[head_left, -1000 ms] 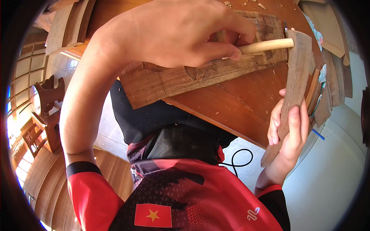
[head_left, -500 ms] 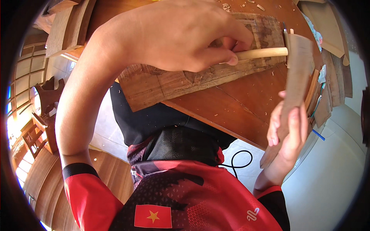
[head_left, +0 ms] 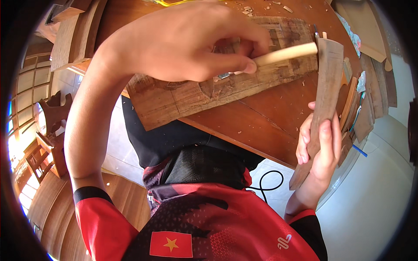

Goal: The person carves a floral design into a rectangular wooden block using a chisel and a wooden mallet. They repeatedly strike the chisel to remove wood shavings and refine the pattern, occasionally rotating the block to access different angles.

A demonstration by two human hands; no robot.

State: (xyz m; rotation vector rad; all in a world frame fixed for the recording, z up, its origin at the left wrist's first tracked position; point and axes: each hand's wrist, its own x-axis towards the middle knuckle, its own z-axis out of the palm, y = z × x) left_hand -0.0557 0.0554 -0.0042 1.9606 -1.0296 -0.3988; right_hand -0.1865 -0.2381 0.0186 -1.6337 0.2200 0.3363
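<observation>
My left hand (head_left: 196, 48) is closed round a chisel with a pale wooden handle (head_left: 287, 54), held low over a brown board (head_left: 161, 98). A bit of the chisel's metal (head_left: 224, 75) shows below the fingers; its cutting edge is hidden. Cut marks and a rough patch show on the board, partly behind the hand. On the right, my right hand (head_left: 320, 143) grips a long flat piece of dark wood (head_left: 328, 74), tilted upright. Its upper end is at the butt of the chisel handle, seemingly touching it.
The board lies on a reddish-brown table (head_left: 257, 119) scattered with wood shavings (head_left: 287, 8). Slim tools (head_left: 316, 30) lie past the board's right end. Wooden pieces (head_left: 78, 37) stand at the far left, with more boards (head_left: 376, 82) at the right. A black cable (head_left: 272, 180) loops below the table.
The chisel handle has tilted, its butt now higher, and some of its metal has come into sight. Both hands, the board and the flat wood sit slightly further left in view.
</observation>
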